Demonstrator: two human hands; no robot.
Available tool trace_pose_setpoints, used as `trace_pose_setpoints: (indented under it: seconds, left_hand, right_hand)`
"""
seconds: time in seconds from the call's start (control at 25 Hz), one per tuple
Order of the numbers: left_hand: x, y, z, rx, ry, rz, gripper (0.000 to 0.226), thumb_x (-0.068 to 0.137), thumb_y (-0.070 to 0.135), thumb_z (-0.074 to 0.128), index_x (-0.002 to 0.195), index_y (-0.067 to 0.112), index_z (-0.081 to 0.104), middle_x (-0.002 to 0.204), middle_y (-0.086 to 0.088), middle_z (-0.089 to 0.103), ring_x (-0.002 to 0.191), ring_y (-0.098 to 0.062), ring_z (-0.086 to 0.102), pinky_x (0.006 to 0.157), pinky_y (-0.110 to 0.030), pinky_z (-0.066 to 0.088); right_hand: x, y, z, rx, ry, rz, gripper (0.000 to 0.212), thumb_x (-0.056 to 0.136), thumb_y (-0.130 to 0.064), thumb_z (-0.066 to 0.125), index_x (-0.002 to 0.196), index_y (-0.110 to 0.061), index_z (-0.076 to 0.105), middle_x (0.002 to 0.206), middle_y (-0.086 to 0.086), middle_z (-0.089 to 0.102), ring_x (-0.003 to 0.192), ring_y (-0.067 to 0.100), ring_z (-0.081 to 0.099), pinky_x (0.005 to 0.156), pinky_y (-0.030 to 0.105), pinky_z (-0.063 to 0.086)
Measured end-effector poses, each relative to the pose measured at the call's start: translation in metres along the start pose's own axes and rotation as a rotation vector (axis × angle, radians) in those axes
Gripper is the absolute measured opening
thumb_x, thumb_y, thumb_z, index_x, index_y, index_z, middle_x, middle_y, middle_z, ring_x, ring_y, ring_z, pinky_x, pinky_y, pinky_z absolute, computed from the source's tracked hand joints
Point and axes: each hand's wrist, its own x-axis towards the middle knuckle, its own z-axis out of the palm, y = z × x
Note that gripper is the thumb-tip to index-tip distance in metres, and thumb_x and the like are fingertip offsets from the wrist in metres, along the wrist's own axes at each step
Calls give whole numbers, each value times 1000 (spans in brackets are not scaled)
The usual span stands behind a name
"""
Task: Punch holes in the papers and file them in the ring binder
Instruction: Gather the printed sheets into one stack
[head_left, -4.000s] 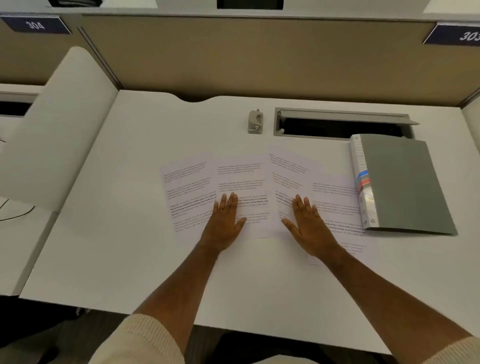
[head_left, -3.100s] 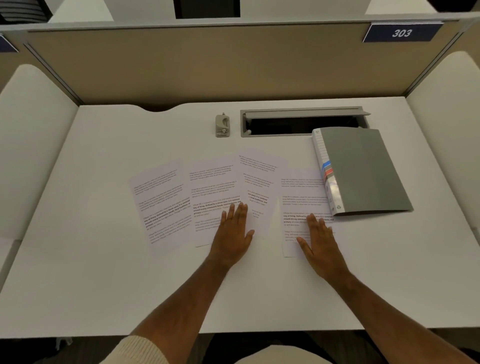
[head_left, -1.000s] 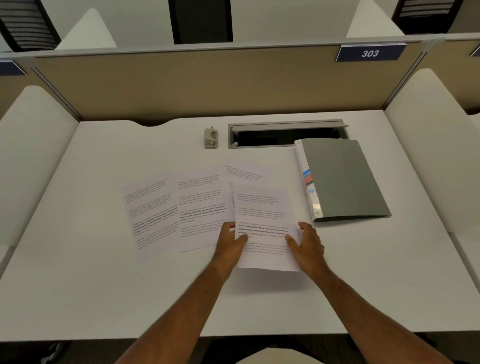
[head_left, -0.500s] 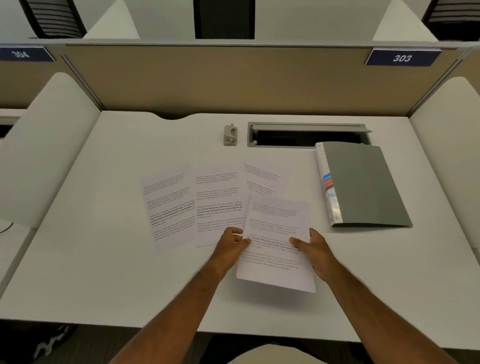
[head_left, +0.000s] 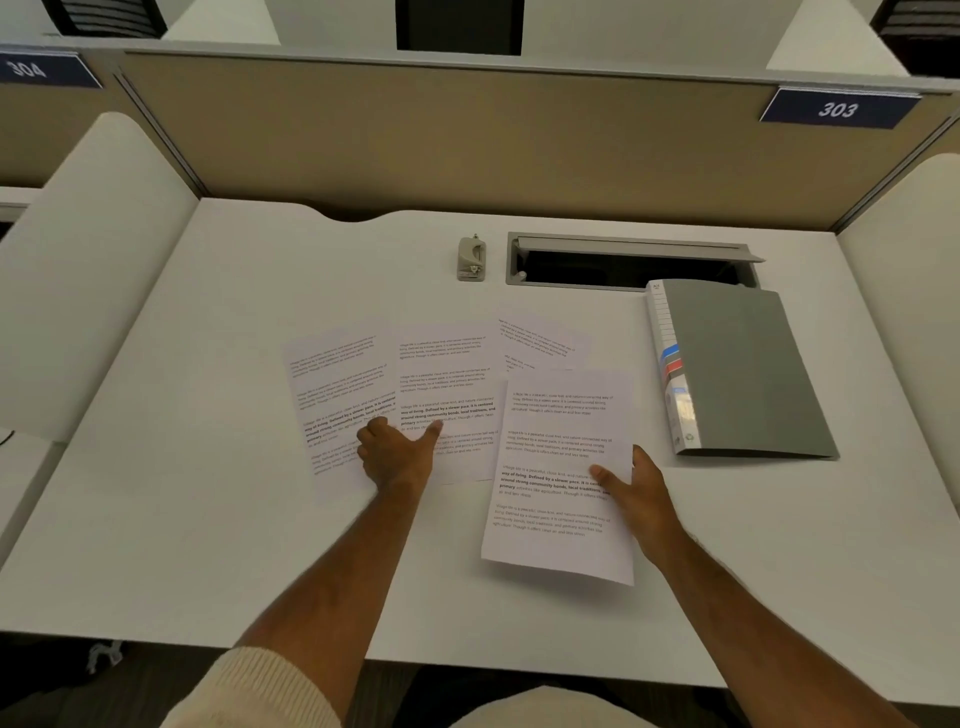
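Four sheets in play — the right hand (head_left: 636, 491) pinches one lifted sheet (head_left: 563, 467) by its right edge, while the left hand (head_left: 397, 452), curled and gripping nothing, presses the middle sheet (head_left: 447, 374) on the surface (head_left: 208, 519). Best to slide each page under the held one and square the edges before reaching for the punch (head_left: 471, 258) at twelve o'clock — the binder (head_left: 743, 369) lies closed at two.

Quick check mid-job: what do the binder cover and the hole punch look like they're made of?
Ring binder: grey cover, probably flexible matte plastic, since it looks thin and evenly coloured; the white spine carries coloured labels. Hole punch: small and grey-beige; metal or plastic, too small to tell.
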Motion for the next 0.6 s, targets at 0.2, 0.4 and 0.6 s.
trace_pose_setpoints:
  seconds: [0.2, 0.4, 0.6]
  left_hand:
    - [-2, 3, 8, 107, 51, 23, 101, 66, 60, 87, 137, 4, 43, 135, -17, 49, 123, -35, 50, 100, -47, 47]
    - [-11, -1, 12, 102, 69, 80, 89, 70, 49, 89, 134, 3, 47, 133, -18, 51, 121, -35, 51, 98, -47, 48]
    - [-3, 4, 11, 21, 24, -6, 89, 65, 43, 94, 134, 9, 49, 131, -17, 52, 120, -35, 53, 99, -48, 47]
  right_hand:
    - [7, -11, 5, -4, 7, -11, 48, 92, -24, 73, 135, -20, 52, 124, -4, 68, 106, 17, 70, 82, 31, 61]
    - [13, -15, 8, -18, 6, -12, 47, 92, -24, 72, 134, -21, 52, 123, -5, 68, 106, 15, 70, 82, 29, 61]
    - [19, -14, 8, -28, 4, -7, 47, 91, -26, 73, 133, -22, 53, 124, -5, 68, 105, 15, 70, 84, 33, 61]
